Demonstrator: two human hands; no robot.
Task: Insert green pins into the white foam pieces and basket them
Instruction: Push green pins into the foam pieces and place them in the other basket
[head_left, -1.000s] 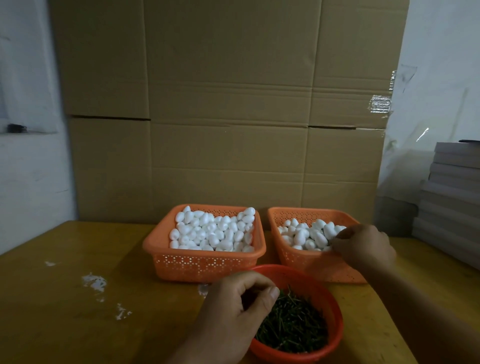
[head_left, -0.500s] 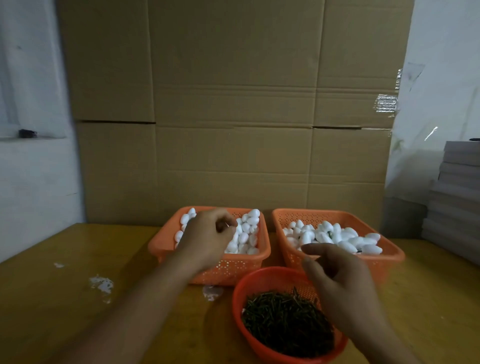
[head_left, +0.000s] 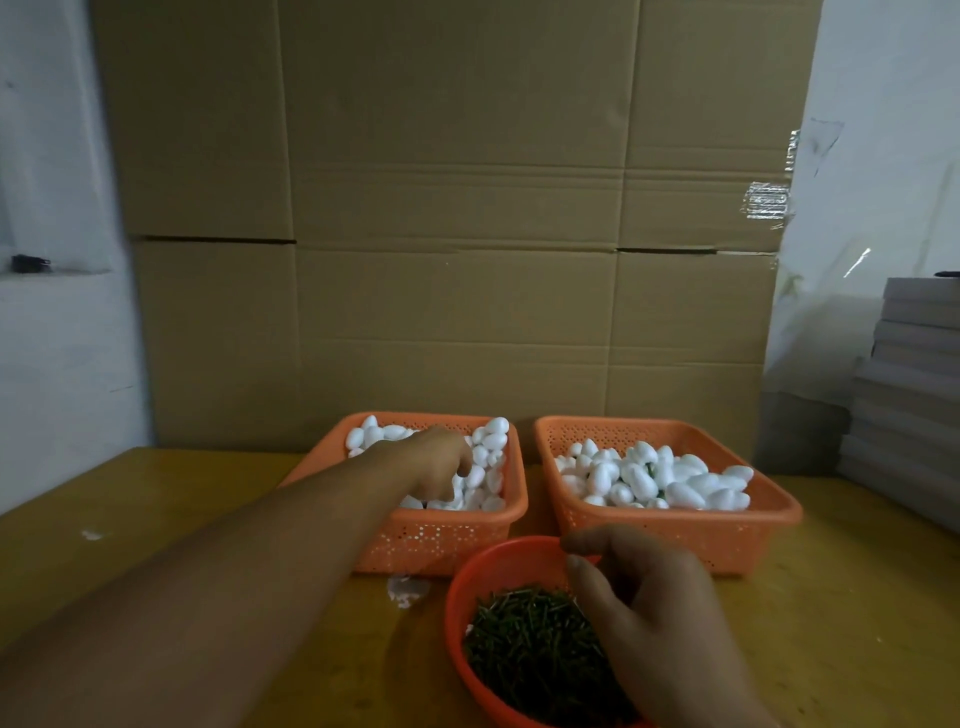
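Green pins (head_left: 530, 649) under right hand (head_left: 654, 618)

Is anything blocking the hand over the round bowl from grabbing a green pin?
Nothing visible does. The right hand hovers right over the red bowl, and the green pins lie in an open heap with no lid or cover. Whether its fingers already touch a pin cannot be told.

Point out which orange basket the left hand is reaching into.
The left basket, heaped with white foam pieces; the left hand is down among them. The right basket has no hand in it.
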